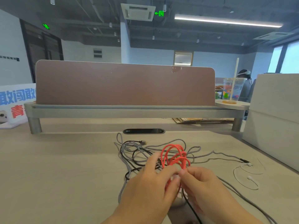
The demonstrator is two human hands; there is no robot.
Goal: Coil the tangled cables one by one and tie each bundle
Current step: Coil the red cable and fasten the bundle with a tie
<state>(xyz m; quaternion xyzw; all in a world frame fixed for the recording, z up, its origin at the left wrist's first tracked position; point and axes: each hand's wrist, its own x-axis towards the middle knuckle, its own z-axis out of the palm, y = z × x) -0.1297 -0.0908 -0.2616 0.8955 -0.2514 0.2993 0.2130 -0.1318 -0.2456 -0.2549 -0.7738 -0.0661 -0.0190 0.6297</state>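
Note:
A coiled red cable (174, 155) is held up over the desk, in front of a tangle of cables. My left hand (152, 180) grips the coil's lower part from the left, fingers curled round its strands. My right hand (202, 183) pinches the same coil from the right, fingertips meeting the left hand's. Under and behind them lie a grey braided cable (127, 145) and a black cable (134, 170), looped over each other. A black strand (192, 209) runs down between my wrists.
A thin white cable (246, 183) lies loose on the desk to the right. A monitor riser with a brown partition (124, 84) spans the back, a black cable grommet (143, 131) below it. A plastic cup with a straw (232, 92) and white boxes (273, 113) stand at right.

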